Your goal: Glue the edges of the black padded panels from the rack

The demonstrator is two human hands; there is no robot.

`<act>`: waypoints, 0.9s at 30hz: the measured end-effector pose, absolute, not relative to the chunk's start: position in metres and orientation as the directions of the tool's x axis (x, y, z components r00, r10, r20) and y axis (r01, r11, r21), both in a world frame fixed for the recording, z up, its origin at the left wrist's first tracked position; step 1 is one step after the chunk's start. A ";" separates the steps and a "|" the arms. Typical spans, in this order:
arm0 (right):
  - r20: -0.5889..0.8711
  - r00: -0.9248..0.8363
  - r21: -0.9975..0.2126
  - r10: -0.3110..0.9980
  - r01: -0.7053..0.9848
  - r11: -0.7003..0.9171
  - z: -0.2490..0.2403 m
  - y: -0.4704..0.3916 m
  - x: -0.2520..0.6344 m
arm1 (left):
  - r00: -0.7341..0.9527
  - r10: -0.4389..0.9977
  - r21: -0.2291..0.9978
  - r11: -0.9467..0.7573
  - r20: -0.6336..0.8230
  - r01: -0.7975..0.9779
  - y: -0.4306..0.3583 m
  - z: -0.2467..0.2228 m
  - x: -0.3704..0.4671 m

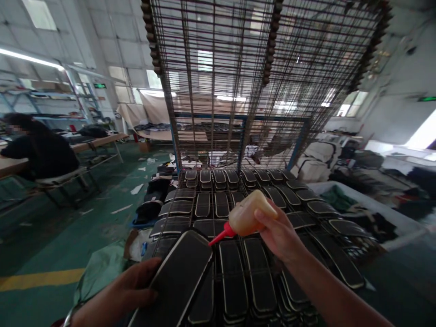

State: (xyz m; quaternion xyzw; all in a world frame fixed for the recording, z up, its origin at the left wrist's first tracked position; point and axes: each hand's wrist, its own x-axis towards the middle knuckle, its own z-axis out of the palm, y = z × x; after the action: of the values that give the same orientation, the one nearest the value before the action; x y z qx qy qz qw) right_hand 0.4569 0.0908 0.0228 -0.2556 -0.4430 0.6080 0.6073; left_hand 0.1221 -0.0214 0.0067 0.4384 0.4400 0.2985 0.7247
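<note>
My left hand (131,288) grips the left edge of a dark, rounded rectangular panel (180,277) with a pale line along its border, held tilted near the front. In my right hand (277,229) is a squeeze bottle (250,213) of amber liquid, tipped down to the left. Its red nozzle (221,234) meets the panel's upper right corner, touching it or very close. Beneath both hands, many similar dark panels (233,277) lie in rows on a wire rack, several of them stacked.
A raised wire mesh rack (218,68) stands behind the panels. A seated person (41,145) works at a table on the left. To the right is a white bin (402,234) with dark and green fabric. A green bag (102,272) lies at lower left, beside scraps on the floor.
</note>
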 end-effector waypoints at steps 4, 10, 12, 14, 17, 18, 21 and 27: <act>0.175 -0.087 -0.835 0.981 -0.540 0.101 0.015 0.087 0.456 | 0.408 0.826 0.886 0.457 -0.388 -0.082 -0.022 0.006 0.122; 0.073 0.015 -0.797 0.997 -0.600 0.068 0.000 0.083 0.449 | 0.387 0.835 0.853 0.487 -0.392 -0.188 -0.024 0.003 0.127; 0.048 0.047 -0.789 0.998 -0.611 0.067 -0.004 0.085 0.446 | 0.394 0.831 0.843 0.496 -0.392 -0.209 -0.024 0.003 0.128; 0.026 0.069 -0.785 0.997 -0.616 0.063 -0.007 0.086 0.444 | 0.403 0.823 0.827 0.514 -0.400 -0.229 -0.023 0.003 0.129; -0.006 0.082 -0.785 0.997 -0.618 0.046 -0.010 0.085 0.443 | 0.395 0.824 0.806 0.527 -0.407 -0.268 -0.023 0.003 0.130; -0.016 0.080 -0.787 0.997 -0.616 0.037 -0.010 0.083 0.443 | 0.391 0.826 0.802 0.527 -0.406 -0.280 -0.022 0.003 0.130; -0.035 0.062 -0.798 0.997 -0.602 0.009 -0.009 0.075 0.441 | 0.390 0.825 0.794 0.532 -0.408 -0.295 -0.020 0.002 0.131; -0.113 0.124 -0.775 0.986 -0.632 -0.009 -0.010 0.062 0.432 | 0.391 0.827 0.784 0.534 -0.404 -0.318 -0.013 -0.001 0.132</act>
State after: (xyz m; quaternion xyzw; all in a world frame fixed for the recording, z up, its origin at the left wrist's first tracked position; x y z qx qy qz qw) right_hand 0.4318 0.0616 -0.0099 -0.3575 -0.2476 0.6138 0.6589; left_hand 0.1315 -0.0134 -0.0006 0.3106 0.4094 0.3698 0.7741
